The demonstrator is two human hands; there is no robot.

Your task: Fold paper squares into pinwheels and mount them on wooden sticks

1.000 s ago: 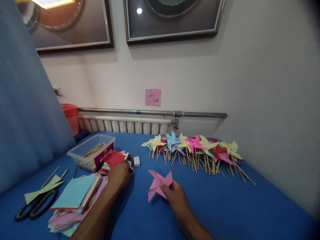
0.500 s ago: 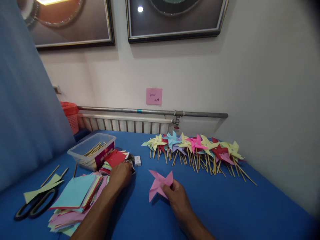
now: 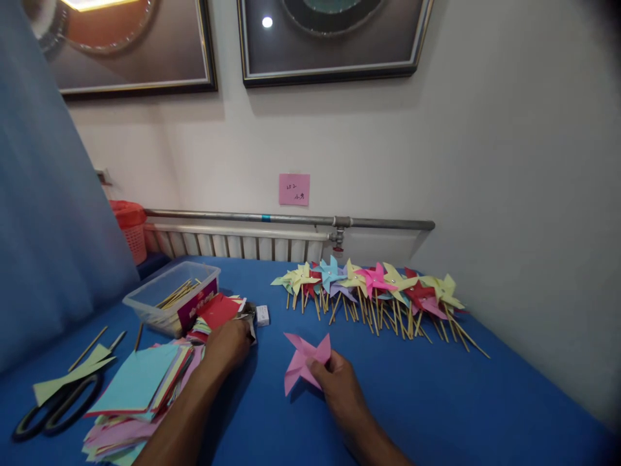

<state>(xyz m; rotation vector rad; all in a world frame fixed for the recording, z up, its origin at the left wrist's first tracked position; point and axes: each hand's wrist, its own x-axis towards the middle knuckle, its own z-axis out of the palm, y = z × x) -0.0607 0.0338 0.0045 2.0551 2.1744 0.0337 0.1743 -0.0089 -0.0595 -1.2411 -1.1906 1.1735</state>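
My right hand (image 3: 339, 382) pinches a pink paper pinwheel head (image 3: 305, 361) by its centre and right side, thumb on top, just above the blue table. It has no stick. My left hand (image 3: 230, 346) reaches to a small dark, shiny packet (image 3: 251, 318), its fingers curled down and closed at the packet's opening. What those fingertips hold is hidden. Beside the packet lie red paper sheets (image 3: 220, 312) and a small white box (image 3: 262, 315). Under and left of my left forearm is a stack of coloured paper squares (image 3: 138, 375), light blue on top.
Finished pinwheels on sticks (image 3: 373, 281) lie in a row along the back right. A clear plastic tub (image 3: 145, 310) holds wooden sticks. Black-handled scissors (image 3: 72, 404) lie at left under pale green paper strips (image 3: 77, 372). A blue curtain (image 3: 53, 194) hangs at left.
The view has shifted slightly, so everything sits a little further left. My left hand stays at the packet, and my right hand keeps hold of the pink pinwheel head.
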